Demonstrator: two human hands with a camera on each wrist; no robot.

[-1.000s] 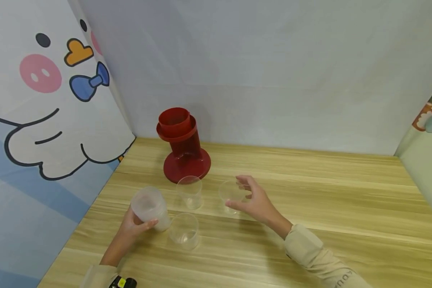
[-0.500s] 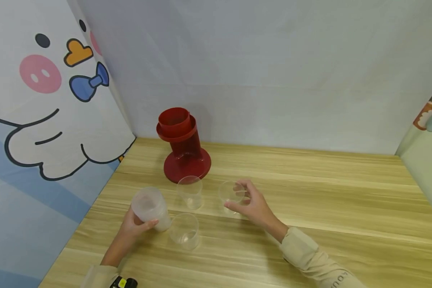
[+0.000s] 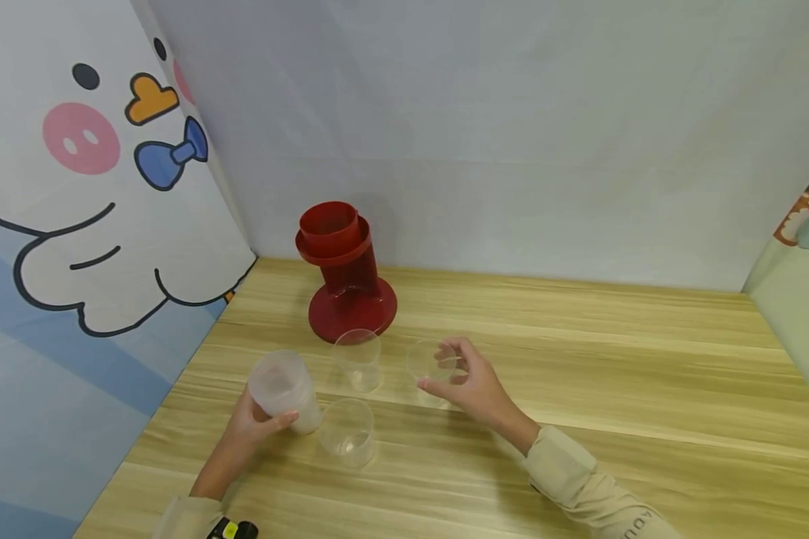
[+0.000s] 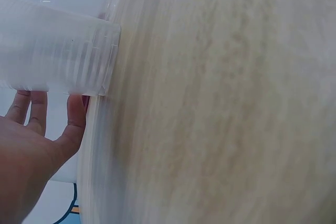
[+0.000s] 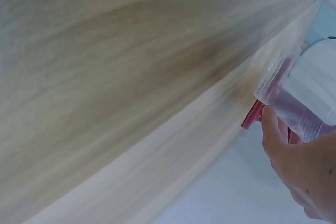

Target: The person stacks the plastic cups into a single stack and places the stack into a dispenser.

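L grip (image 3: pixel 249 425): clamped on stack (image 3: pixel 282 383);
R grip (image 3: pixel 477 385): clamped on R cup (image 3: pixel 423 365);
Far cup (image 3: pixel 359 367), near cup (image 3: pixel 347 436): done, i.e. separated;
Stack: prob. left, still nested; qty. unclear

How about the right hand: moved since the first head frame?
Yes, slightly: against the red stand, the right hand now sits a bit further left and lower in the head view.

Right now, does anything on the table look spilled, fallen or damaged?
Nothing stands out. The near cup and far cup stand upright, as does the red stand. The left hand grips the stack, the right hand another cup.
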